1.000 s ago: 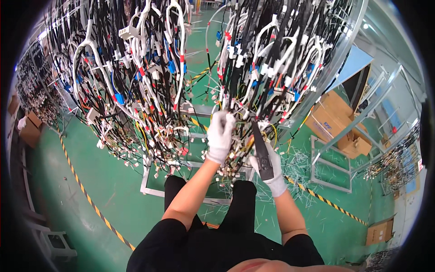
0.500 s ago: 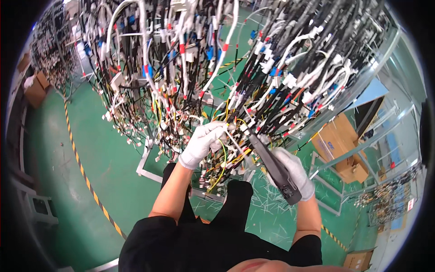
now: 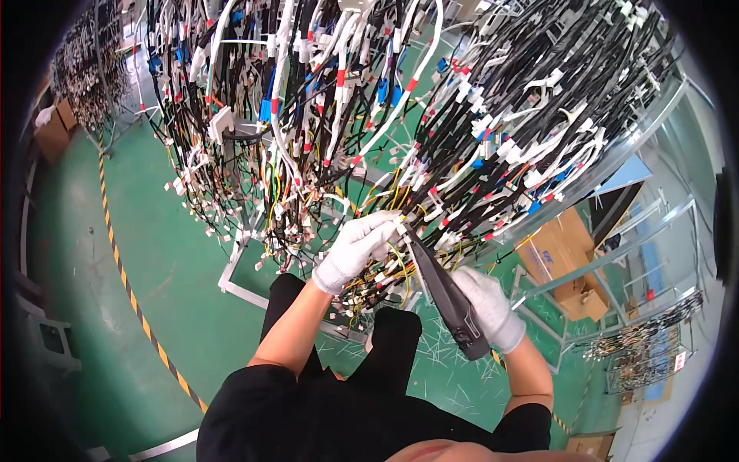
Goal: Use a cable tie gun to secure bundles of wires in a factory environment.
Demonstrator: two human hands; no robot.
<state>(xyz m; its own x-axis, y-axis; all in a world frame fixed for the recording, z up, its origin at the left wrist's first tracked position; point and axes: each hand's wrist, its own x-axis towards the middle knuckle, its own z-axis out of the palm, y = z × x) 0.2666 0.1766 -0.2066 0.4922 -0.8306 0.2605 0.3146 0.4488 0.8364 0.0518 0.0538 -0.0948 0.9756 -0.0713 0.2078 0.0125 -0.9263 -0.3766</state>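
My gloved left hand [image 3: 356, 250] is closed in a pinch on thin wires at the lower end of a hanging wire harness [image 3: 400, 196]. A yellow-green wire [image 3: 403, 269] curves down below its fingers. My gloved right hand [image 3: 490, 308] grips a long black cable tie gun [image 3: 445, 296], its fingers mostly hidden behind the tool. The gun's narrow nose points up and left, touching or almost touching my left fingertips. Part of a thin white cable tie shows beside the nose; its head is hidden at my left fingers.
Dense harness bundles with white, red and blue connectors hang from a metal rack [image 3: 231, 277] ahead. Cut white strips [image 3: 454, 362] litter the green floor. To the right are a cardboard box [image 3: 560, 258] and metal frames [image 3: 639, 242]. Yellow-black floor tape [image 3: 127, 281] runs along the left.
The cable tie gun's nose has moved left to my left fingertips, and the white tie's loose tail now lies along the nose. My left hand keeps its pinch. The view has shifted slightly.
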